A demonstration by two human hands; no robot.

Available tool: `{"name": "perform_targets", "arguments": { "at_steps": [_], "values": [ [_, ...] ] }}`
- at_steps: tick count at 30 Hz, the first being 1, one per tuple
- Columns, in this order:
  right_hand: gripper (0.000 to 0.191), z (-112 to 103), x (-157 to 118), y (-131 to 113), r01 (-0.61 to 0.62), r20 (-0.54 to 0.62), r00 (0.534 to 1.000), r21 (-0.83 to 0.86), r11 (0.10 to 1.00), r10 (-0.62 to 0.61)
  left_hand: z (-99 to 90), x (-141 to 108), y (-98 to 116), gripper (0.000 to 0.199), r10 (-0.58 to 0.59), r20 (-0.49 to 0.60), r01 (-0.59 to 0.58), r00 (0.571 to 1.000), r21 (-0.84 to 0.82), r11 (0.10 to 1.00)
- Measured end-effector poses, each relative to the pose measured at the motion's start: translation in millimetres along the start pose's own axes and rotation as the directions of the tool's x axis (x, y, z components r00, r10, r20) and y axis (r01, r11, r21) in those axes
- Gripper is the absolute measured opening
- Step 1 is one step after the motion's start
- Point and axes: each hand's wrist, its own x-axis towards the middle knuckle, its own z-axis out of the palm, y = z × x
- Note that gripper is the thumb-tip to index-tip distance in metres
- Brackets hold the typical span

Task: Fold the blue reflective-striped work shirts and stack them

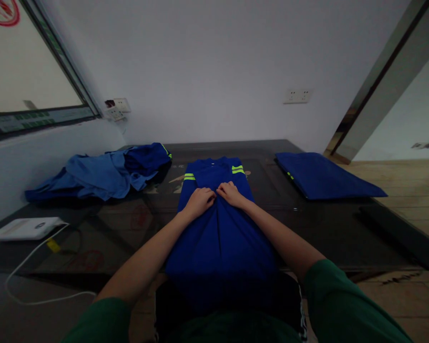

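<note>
Garment (219, 243), blue with lime stripes, stretched from the frame's centre down past the near edge of the bench (329, 228), its long axis vertical there. Left hand (200, 200) and right hand (230, 194) sat close together over its midline, equally near, each grip narrow, pinching cloth where creases fanned downward.
</note>
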Motion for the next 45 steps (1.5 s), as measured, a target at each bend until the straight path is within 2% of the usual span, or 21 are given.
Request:
{"name": "perform_targets", "arguments": {
  "at_steps": [2, 8, 13, 18, 22, 24, 27, 30, 32, 34, 36, 38, 40, 42, 45],
  "values": [
    [0.025, -0.3, -1.1, -0.2, 0.001, -0.007, 1.0, 0.008, 1.0, -0.001, -0.6, 0.0, 1.4, 0.012, 0.015, -0.012, -0.015, 1.0, 0.018, 1.0],
    [0.024, -0.4, -5.5, -2.1, -0.008, 0.008, 1.0, -0.026, 1.0, 0.008, -3.0, -1.3, -0.6, 0.014, 0.045, -0.033, -0.049, 0.998, -0.15, 0.987],
    [0.021, 3.0, -5.7, -1.2, -0.006, -0.007, 1.0, -0.051, 0.999, 0.005, -3.6, -1.0, -3.1, 0.015, 0.036, 0.032, -0.032, 0.999, -0.126, 0.991],
    [0.013, 8.2, -4.4, 0.9, 0.011, -0.048, 0.999, -0.039, 0.999, -0.013, -1.5, 4.2, 7.6, 0.029, -0.106, 0.051, 0.109, 0.993, -0.049, 0.993],
    [0.016, 4.9, 3.1, 8.4, 0.039, -0.087, 0.995, -0.03, 0.999, -0.042, -4.7, 13.9, 20.8, 0.024, -0.2, 0.081, 0.194, 0.976, 0.076, 0.978],
    [0.018, -4.1, 12.3, 16.3, 0.032, -0.13, 0.991, -0.021, 0.999, -0.034, -7.9, 21.0, 23.8, 0.023, -0.196, 0.122, 0.185, 0.973, 0.095, 0.978],
    [0.025, -21.3, 34.2, 31.7, -0.067, -0.249, 0.967, -0.055, 0.996, 0.051, -10.6, 33.6, 19.3, 0.026, -0.148, 0.142, 0.135, 0.979, 0.096, 0.986],
    [0.034, -30.5, 62.7, 48.3, -0.187, -0.309, 0.94, -0.115, 0.976, 0.144, -8.6, 46.0, 4.1, 0.045, -0.069, 0.113, 0.058, 0.991, 0.1, 0.993],
    [0.042, -29.4, 81.7, 59.1, -0.249, -0.283, 0.937, -0.138, 0.959, 0.203, -4.9, 52.1, -8.9, 0.065, -0.045, 0.145, 0.032, 0.988, 0.092, 0.995],
    [0.048, -24.7, 98.3, 70.6, -0.301, -0.221, 0.939, -0.148, 0.942, 0.265, -0.1, 55.4, -20.7, 0.08, -0.09, 0.231, 0.076, 0.969, 0.068, 0.995],
    [0.05, -18.6, 110.9, 84.2, -0.33, -0.131, 0.942, -0.168, 0.929, 0.31, 5.1, 55.7, -28.9, 0.085, -0.168, 0.33, 0.165, 0.929, 0.04, 0.986],
    [0.046, -12.7, 118.5, 100.2, -0.29, -0.016, 0.956, -0.221, 0.931, 0.294, 9.8, 54.0, -32.9, 0.086, -0.219, 0.4, 0.231, 0.89, 0.018, 0.973],
    [0.042, -8.1, 122.5, 117.4, -0.239, 0.065, 0.962, -0.268, 0.934, 0.265, 13.0, 52.0, -33.8, 0.086, -0.238, 0.424, 0.257, 0.874, 0.014, 0.966],
    [0.042, -5.6, 125.8, 133.8, -0.243, 0.07, 0.96, -0.268, 0.932, 0.271, 14.6, 51.1, -33.7, 0.087, -0.246, 0.425, 0.265, 0.871, 0.016, 0.964],
    [0.044, -9.5, 134.9, 154.5, -0.329, -0.05, 0.944, -0.133, 0.935, 0.325, 15.3, 51.3, -34.0, 0.086, -0.247, 0.414, 0.266, 0.876, 0.013, 0.964]
  ]
}}
